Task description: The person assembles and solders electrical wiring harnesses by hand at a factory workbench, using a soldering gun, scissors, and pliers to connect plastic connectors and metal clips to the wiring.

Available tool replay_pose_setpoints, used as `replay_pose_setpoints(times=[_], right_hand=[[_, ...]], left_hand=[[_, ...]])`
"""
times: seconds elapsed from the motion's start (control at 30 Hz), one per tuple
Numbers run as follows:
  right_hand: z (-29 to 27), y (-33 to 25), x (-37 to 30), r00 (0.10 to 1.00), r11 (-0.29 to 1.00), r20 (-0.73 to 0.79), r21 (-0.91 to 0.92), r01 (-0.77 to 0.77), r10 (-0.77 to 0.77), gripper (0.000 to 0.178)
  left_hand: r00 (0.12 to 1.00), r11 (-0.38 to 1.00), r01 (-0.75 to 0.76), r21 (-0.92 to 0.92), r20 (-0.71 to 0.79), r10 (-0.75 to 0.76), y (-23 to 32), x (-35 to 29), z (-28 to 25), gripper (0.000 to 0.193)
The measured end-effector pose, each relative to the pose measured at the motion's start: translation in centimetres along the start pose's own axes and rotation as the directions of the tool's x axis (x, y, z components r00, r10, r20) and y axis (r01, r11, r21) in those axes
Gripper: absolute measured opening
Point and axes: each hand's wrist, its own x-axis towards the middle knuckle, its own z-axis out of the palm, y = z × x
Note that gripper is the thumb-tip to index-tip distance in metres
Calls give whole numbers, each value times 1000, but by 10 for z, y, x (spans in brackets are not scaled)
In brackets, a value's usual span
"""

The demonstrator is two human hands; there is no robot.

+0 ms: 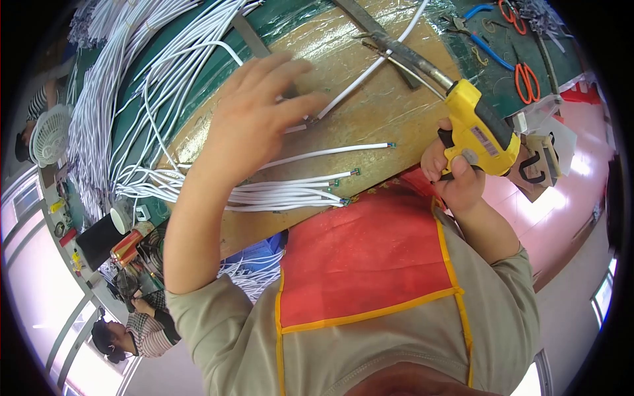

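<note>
Nearest the camera in the head view, wearing a khaki shirt [383, 350] under a red apron [370, 257]. Clasping a yellow gun-shaped tool [481, 129] at its handle with the right grip [457, 177], to the right above the brown surface [389, 119]. Holding the left grip [254, 109] spread, slightly blurred, near a slanting white cable [370, 70], above grouped green-tipped cables [284, 197].

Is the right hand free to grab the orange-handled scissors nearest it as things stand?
Probably not: the right hand is closed around the yellow tool, whose body also lies between it and the scissors. It would likely need to put the tool down first.
</note>
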Motion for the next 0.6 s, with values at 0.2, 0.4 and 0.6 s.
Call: replay_pose_setpoints(times=[0.2,0.4,0.6], right_hand=[[-4,-14,7,991,993,-73,0,115,-115,65],[-16,-24,7,968,974,-103,-11,227,-227,64],[-16,-22,12,977,980,-78,-26,198,-200,65]], left_hand=[[943,971,-234,47,252,216,6,36,5,25],[999,997,-39,-70,32,41,-21,27,3,26],[980,993,106,-60,173,-95,-40,-13,-13,32]])
